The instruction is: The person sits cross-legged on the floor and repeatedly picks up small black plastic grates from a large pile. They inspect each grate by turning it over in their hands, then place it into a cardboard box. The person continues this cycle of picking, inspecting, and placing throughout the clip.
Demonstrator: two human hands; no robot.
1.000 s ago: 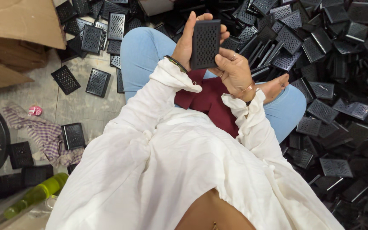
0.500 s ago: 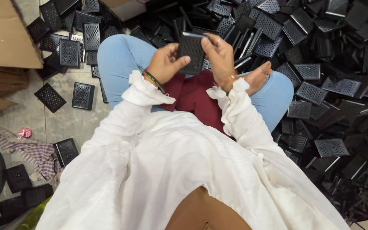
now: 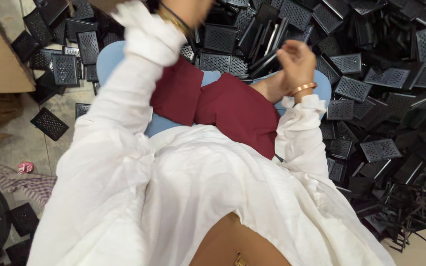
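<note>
Above the lap, the two hands have come apart: half a second ago they held one black grille between them, and now neither can be seen holding it. The left hand has swung up to the top edge of the view, blurred and half cut off, so I cannot tell whether it is open or closed, or whether it grips anything. The right hand hangs over the right knee with its fingers loosely curled and nothing in them, a bangle on its wrist.

The grille that was being handled is no longer between the hands. It cannot be told apart from the others, so where it went is not clear. The pile of grilles lies just beyond and to the right of the right hand, heaped on the floor. A few loose grilles lie below and to the left of the left hand, near the cardboard. Under both hands a dark red cloth covers the lap, with nothing resting on it
</note>
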